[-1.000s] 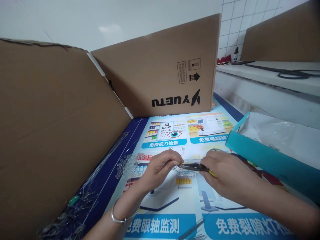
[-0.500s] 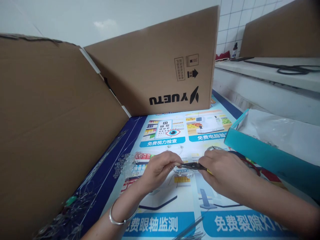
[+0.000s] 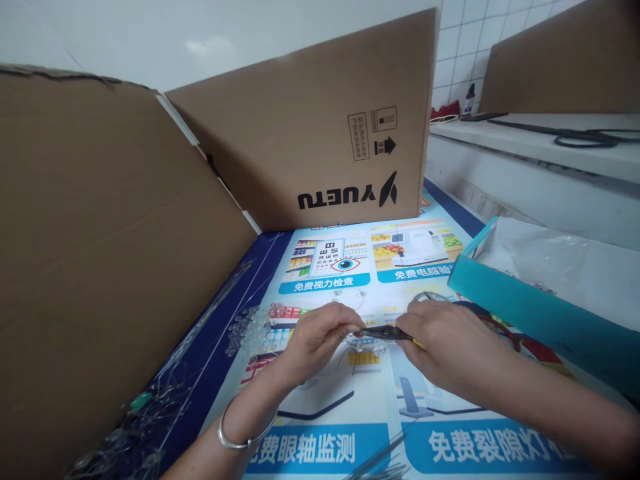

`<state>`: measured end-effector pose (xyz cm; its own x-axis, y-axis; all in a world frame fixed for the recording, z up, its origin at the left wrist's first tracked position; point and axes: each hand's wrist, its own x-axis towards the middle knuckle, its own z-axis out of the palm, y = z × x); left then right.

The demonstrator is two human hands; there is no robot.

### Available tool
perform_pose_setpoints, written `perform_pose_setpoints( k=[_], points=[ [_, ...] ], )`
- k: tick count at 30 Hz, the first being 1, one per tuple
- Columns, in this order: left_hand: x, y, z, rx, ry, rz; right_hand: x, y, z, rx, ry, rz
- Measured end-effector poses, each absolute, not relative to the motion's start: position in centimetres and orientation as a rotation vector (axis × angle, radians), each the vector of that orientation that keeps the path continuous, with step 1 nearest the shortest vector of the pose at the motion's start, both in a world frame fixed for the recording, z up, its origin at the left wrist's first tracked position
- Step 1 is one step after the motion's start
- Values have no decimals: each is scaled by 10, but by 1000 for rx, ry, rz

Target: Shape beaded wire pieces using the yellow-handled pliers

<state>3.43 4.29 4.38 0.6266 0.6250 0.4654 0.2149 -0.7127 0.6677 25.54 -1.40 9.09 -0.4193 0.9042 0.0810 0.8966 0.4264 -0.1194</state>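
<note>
My right hand [image 3: 440, 337] is wrapped round pliers [image 3: 384, 333] with dark jaws and yellow-trimmed handles, the jaws pointing left. Their tip meets the pinched fingertips of my left hand [image 3: 323, 339], which wears a silver bangle on its wrist. What the left fingers pinch is too small to name. Below the fingertips, clear beads on thin wire [image 3: 367, 347] hang or lie near the printed sheet. Left of my left hand sits a pile of clear beads [image 3: 250, 330].
Tall cardboard panels [image 3: 300, 147] stand at the left and back. A teal box [image 3: 530, 293] with plastic inside is at the right. Tangled wires [image 3: 145, 420] lie at the lower left, cut wires [image 3: 383, 463] at the bottom middle. A shelf [image 3: 530, 137] holds a black cable.
</note>
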Motion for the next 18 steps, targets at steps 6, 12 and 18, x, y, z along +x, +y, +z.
perform_pose_setpoints(
  k=[6,12,18],
  points=[
    [36,44,43,2302,658,953,254,-13,92,-1628,-2558,85],
    [36,42,46,2326,662,950,254,-11,92,-1639,-2567,111],
    [37,42,46,2329,655,955,255,-11,90,-1616,-2572,103]
  ],
)
